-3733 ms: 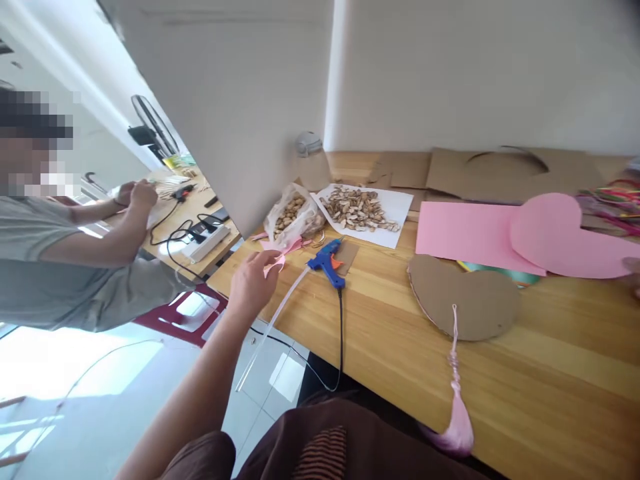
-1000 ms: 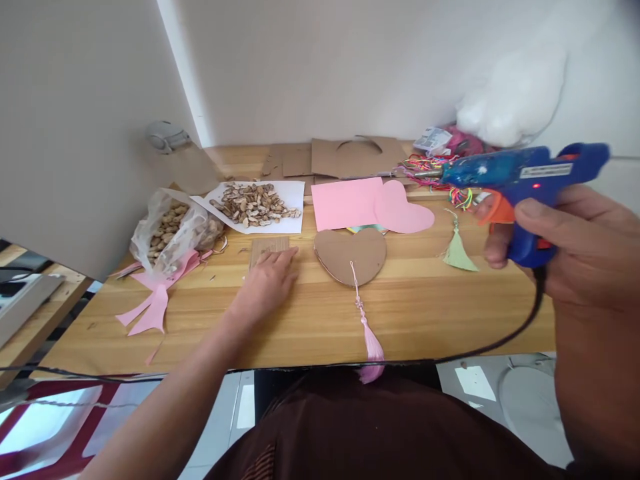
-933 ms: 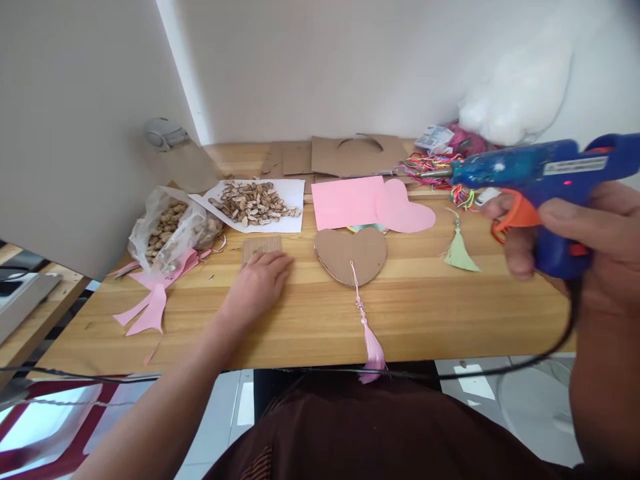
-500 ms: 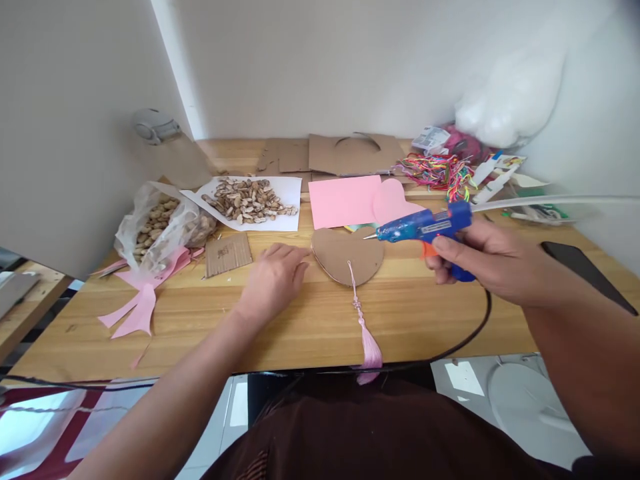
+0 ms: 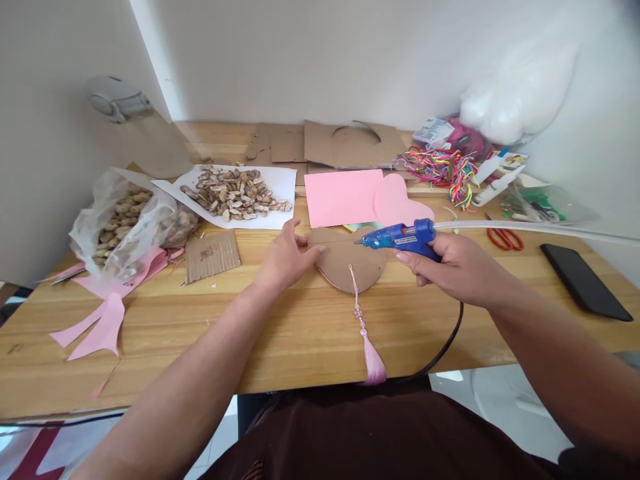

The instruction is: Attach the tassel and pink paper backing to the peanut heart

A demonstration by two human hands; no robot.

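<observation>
Holding the blue glue gun (image 5: 400, 237) in the right hand (image 5: 457, 270), with fingers wrapped around it, just over the cardboard heart (image 5: 334, 267) on the tabletop (image 5: 310, 347). Could, by slipping, burn the left hand (image 5: 283, 260), with fingers parted at the heart's left edge. Could also drip on the pink tassel (image 5: 371, 355), or swerve from a snagged cord (image 5: 457, 325).

The right hand (image 5: 457, 270) holds a blue glue gun (image 5: 404, 237) over the cardboard heart (image 5: 334, 265).
</observation>
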